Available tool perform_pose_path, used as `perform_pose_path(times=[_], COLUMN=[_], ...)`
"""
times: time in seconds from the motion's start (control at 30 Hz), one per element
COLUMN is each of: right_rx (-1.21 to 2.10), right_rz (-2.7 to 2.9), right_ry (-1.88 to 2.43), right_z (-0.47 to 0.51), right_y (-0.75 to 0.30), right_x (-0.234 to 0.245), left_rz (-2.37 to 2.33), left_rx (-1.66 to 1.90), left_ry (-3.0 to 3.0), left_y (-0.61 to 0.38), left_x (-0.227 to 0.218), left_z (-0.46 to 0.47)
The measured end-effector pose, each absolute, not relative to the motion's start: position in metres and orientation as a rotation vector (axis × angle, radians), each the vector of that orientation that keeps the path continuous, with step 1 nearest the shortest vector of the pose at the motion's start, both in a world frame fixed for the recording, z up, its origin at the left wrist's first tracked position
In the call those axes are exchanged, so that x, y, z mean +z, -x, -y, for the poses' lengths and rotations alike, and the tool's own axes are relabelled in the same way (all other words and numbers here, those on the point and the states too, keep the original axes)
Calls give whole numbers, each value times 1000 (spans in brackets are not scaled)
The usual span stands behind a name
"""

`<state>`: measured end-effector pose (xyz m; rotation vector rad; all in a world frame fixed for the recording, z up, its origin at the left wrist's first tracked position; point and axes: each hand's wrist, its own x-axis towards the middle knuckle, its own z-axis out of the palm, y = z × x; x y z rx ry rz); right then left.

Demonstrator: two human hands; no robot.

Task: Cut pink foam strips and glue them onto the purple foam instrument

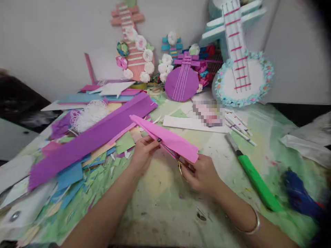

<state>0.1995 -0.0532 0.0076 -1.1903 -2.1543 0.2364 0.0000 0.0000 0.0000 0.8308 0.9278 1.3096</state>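
Between my hands lies a folded strip of pink crepe paper (170, 136), slanting down to the right above the table. My left hand (144, 150) pinches its lower edge near the middle, thumb on top. In my right hand (201, 170) is a pair of scissors (180, 168) with gold-coloured handles, fingers through the loops. The blades lie along the paper's lower edge, partly hidden by it, so how far they are apart does not show. Beyond my left hand stretches a long piece of purple crepe paper (103, 134).
A utility knife with a green handle (256, 179) lies at the right, near a blurred blue tool (301, 193). Paper scraps (95, 186) and white string (90, 115) cover the left side. Decorated model lutes, including a purple one (181, 84) and a white one (243, 75), stand along the wall.
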Motion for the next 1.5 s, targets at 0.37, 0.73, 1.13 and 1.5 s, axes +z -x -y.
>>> perform_pose_path(times=[0.37, 0.73, 1.13, 1.5], right_rx=[193, 145, 204, 262], right_rz=[2181, 2185, 2099, 2113], right_ry=[1165, 1121, 1202, 1123], right_z=[53, 53, 55, 54], right_y=[-201, -201, -202, -205], right_x=[5, 4, 7, 4], left_rz=[-907, -912, -850, -850], left_rx=[1279, 1250, 1095, 1095], left_ry=[-745, -824, -1043, -1076], left_y=[-2, -3, -9, -11], left_x=[2, 2, 8, 6], left_z=[-1, -1, 8, 9])
